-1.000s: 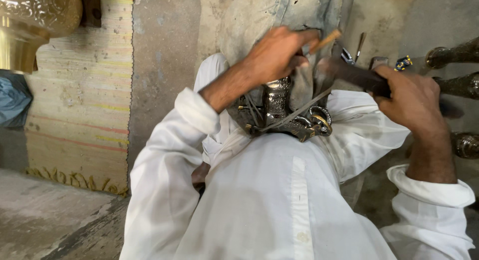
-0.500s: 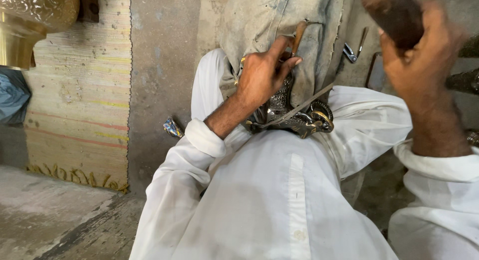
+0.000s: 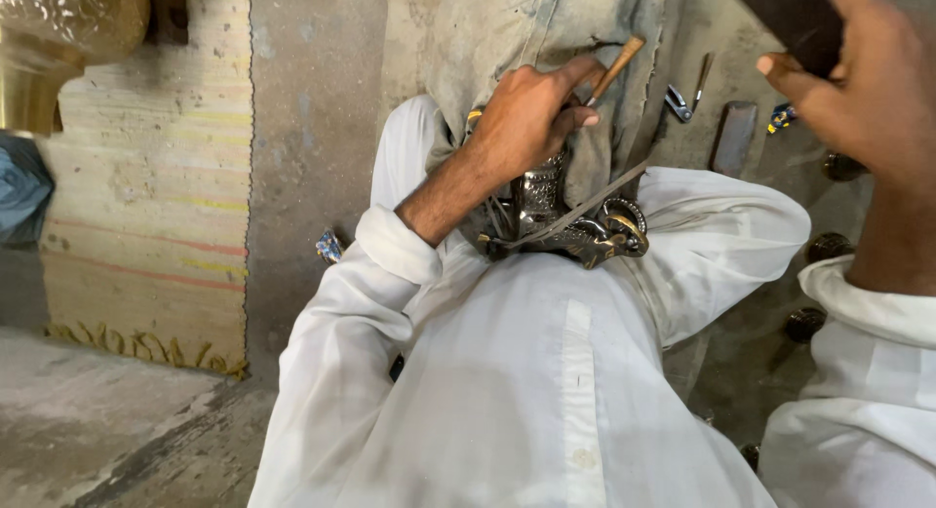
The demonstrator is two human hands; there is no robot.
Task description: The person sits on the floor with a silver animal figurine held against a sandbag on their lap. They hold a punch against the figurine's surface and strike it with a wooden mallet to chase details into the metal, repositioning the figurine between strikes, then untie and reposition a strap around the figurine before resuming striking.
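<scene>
Our left hand (image 3: 526, 113) closes its grip on a thin wooden-handled chisel (image 3: 616, 67), whose handle slants up and out past the fingers. Just below that grip sits the dark ornate metal piece (image 3: 570, 220) in our lap, a grey strap (image 3: 585, 208) crossing it. Our right hand (image 3: 858, 98) is raised, its grip wrapped round a dark hammer head (image 3: 785, 16). Beyond lies grey cloth (image 3: 536, 25) and small pliers (image 3: 682, 100) on the floor.

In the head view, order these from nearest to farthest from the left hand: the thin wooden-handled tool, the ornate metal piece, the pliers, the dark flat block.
1. Thin wooden-handled tool: held in the left hand.
2. Ornate metal piece: just below the hand, in the lap.
3. Pliers: on the floor to its right.
4. Dark flat block: farther right, beyond the pliers.
</scene>
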